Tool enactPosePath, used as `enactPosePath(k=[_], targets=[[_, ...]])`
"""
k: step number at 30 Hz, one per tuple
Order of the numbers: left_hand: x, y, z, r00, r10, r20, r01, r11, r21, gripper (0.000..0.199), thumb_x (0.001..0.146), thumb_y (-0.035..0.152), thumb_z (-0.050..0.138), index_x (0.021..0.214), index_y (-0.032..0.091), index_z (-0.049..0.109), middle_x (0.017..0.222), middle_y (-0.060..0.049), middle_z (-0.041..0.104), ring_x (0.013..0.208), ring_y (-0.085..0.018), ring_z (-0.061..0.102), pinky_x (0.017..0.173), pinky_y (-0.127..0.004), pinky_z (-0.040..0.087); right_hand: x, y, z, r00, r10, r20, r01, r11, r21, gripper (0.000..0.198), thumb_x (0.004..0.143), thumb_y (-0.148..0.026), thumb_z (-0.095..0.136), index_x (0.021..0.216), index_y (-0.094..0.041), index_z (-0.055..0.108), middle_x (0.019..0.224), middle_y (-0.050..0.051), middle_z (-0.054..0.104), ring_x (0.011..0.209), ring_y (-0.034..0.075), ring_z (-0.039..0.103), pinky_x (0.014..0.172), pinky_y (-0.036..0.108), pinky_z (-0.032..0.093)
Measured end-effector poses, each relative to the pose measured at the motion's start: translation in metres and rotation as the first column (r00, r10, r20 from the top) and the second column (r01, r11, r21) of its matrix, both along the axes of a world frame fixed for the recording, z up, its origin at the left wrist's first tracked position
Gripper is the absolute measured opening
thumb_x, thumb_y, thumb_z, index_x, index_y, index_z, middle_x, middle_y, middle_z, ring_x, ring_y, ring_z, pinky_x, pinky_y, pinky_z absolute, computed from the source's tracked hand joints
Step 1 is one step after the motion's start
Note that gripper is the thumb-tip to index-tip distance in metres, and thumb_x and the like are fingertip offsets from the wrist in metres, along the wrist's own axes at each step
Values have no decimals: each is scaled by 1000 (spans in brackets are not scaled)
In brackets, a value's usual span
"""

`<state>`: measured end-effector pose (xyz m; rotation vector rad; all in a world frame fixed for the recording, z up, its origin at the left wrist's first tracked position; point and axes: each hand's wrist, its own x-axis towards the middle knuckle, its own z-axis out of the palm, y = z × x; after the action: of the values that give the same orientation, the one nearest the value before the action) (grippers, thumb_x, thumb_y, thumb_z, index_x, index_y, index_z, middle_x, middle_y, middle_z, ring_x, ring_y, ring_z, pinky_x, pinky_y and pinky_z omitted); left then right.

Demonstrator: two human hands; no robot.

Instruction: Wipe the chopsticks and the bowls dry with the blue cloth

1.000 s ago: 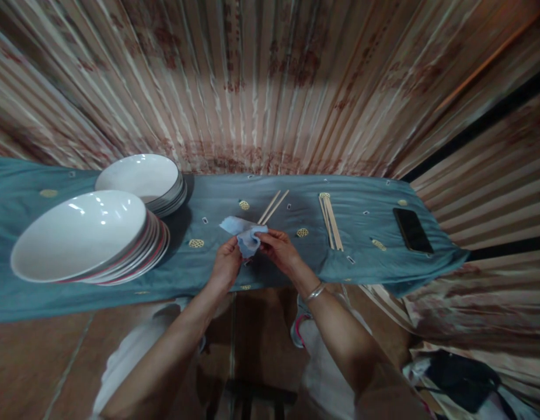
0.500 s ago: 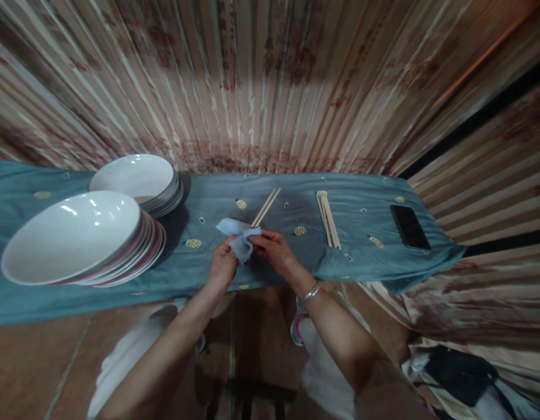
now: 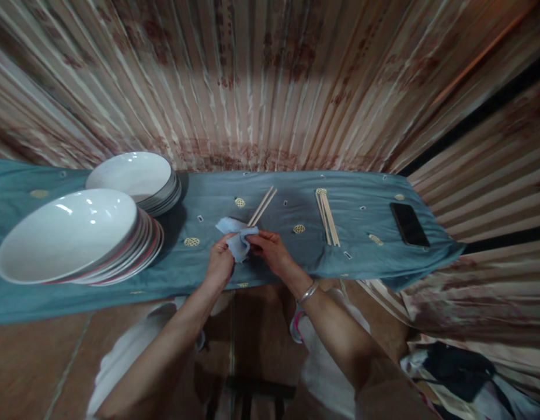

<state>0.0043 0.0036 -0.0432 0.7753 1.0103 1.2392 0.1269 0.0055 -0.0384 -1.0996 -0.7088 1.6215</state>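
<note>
Over the front middle of the table, my left hand (image 3: pixel 220 256) and my right hand (image 3: pixel 270 248) are held close together. A light blue cloth (image 3: pixel 239 245) is bunched between them. Two pale wooden chopsticks (image 3: pixel 262 207) stick out of the cloth, slanting away to the upper right; their near ends are hidden by the cloth and my fingers. My left fingers are closed on the chopsticks' covered end and the cloth's left side. With the right hand I pinch a fold of the cloth around the chopsticks. More chopsticks (image 3: pixel 328 219) lie in a small bundle to the right.
A stack of large white bowls (image 3: pixel 68 236) stands at the left front, with another bowl stack (image 3: pixel 132 178) behind it. A black phone (image 3: pixel 410 224) lies toward the right end of the blue-green tablecloth (image 3: pixel 287 262). Pleated curtains (image 3: pixel 270 87) hang behind the table.
Both hands, the cloth and the chopsticks have shifted very slightly left in the view. The hold on the cloth looks the same, and the bowls and phone stay where they were.
</note>
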Motion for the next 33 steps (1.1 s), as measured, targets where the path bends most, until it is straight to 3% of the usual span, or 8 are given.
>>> enactPosePath(k=[6,13,18,26,33], targets=[[4,-4,1,997,-36,63,38,999,-23,26,54,30,82,74,17,72,66,-2,70,65,-15,62,56,-23,45,-3,-1,2,998,-13,-57,15,1000,21,23,56,-36,82,73,-22,78,69,-3,71,61,10,56,59,22,41],[6,-6,2,996,-82,39,84,995,-56,24,56,31,81,70,15,71,62,-1,66,46,-6,42,43,-19,29,5,10,2,990,-60,-126,63,998,15,18,54,-29,82,68,-21,75,70,-2,72,66,12,61,65,25,47],[7,-12,8,992,-124,-11,122,987,-105,32,54,40,84,64,14,66,55,1,59,43,-4,39,41,-19,25,30,25,13,977,-169,-130,174,984,30,14,54,-27,81,63,-20,72,64,-3,70,62,12,59,57,22,47],[9,-18,8,983,-167,-74,155,977,-146,38,48,44,85,63,16,66,53,2,60,41,-5,39,41,-20,26,71,43,18,938,-308,-158,316,948,29,3,66,-20,73,68,-21,71,67,-4,70,58,8,56,45,18,38],[7,-13,5,991,-115,-74,106,988,-114,33,48,37,85,63,16,64,52,4,57,45,-6,45,44,-20,30,51,34,16,965,-210,-157,221,974,55,15,60,-27,81,65,-19,70,61,-5,67,52,7,53,44,19,37]])
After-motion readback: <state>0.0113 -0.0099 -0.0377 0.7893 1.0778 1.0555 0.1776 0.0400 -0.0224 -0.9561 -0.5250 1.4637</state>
